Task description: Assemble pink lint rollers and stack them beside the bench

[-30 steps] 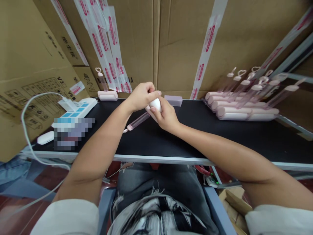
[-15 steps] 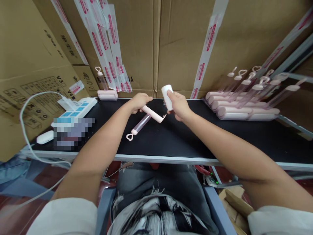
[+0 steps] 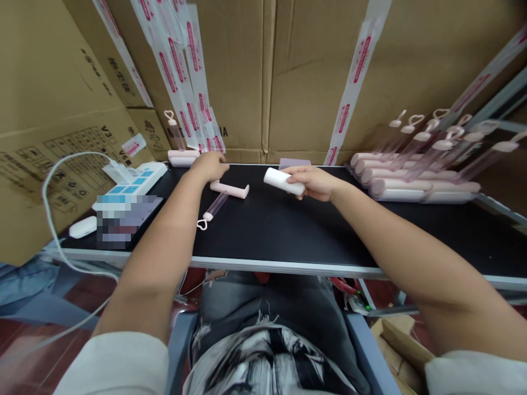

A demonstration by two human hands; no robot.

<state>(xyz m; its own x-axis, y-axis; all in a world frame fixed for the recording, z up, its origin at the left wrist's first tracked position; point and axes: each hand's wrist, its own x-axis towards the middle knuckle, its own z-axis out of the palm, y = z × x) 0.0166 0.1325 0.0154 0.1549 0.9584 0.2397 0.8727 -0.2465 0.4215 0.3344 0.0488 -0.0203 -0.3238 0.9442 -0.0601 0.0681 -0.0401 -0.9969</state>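
My right hand [image 3: 317,182] is closed around a white sticky-paper roll [image 3: 284,181], held tilted above the black tabletop. A pink lint roller handle [image 3: 233,190] lies on the table to the left, its arm bare, with a clear grip and a heart-shaped loop pointing toward me. Just behind its left end is my left hand [image 3: 211,164], fingers loosely apart and apparently holding nothing; part of it hides what lies behind. A finished-looking lint roller [image 3: 183,158] stands by the cardboard next to that hand. Behind my right hand shows a translucent purplish piece [image 3: 294,163], partly covered.
Several pink lint rollers [image 3: 415,181] stand in rows at the right. A white power strip [image 3: 144,178] with a plugged-in cable, a white oval case [image 3: 83,226] and a blurred flat object [image 3: 129,222] occupy the left. Tall cardboard [image 3: 304,82] walls off the back.
My left hand has moved left and let go of the lint roller handle, which now lies further left. My right hand has turned the white roll from upright to nearly level.
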